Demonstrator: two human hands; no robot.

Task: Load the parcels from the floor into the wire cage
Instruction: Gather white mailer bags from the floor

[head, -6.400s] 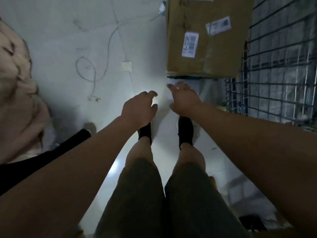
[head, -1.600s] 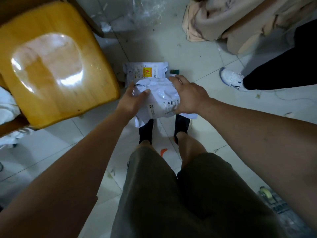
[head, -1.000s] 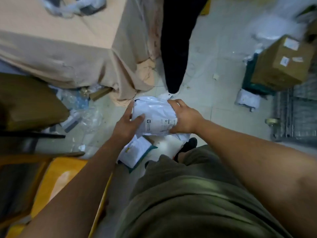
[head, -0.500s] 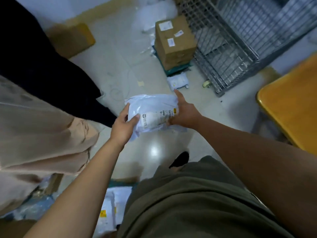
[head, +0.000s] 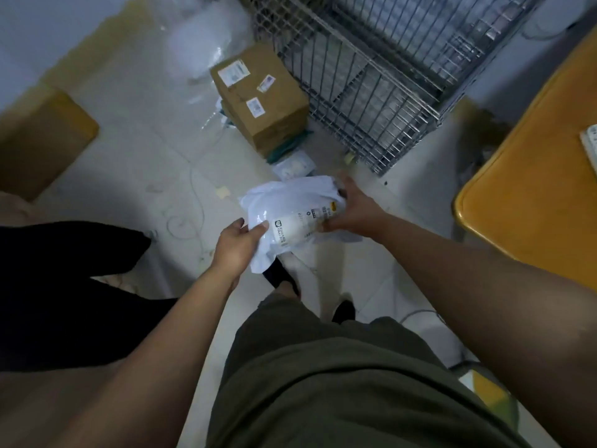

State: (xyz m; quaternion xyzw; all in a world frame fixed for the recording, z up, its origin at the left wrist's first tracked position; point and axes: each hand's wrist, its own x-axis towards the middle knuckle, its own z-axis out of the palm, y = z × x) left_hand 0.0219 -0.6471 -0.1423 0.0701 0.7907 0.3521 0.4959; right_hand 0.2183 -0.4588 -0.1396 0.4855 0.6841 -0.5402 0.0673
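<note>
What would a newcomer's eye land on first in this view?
The white poly parcel at centre, gripped at its ends by the left hand and right hand. Beyond it, a labelled cardboard box stands on the floor beside the wire cage at upper right.

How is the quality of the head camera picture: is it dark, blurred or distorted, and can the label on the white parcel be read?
Head view: dim, bluish light; the wide lens bends the wire cage bars and stretches the forearms at the edges. The far floor and the cardboard box are softly blurred. The white parcel, held by the left hand and right hand, is brightest; its label text is too small to read.
</note>
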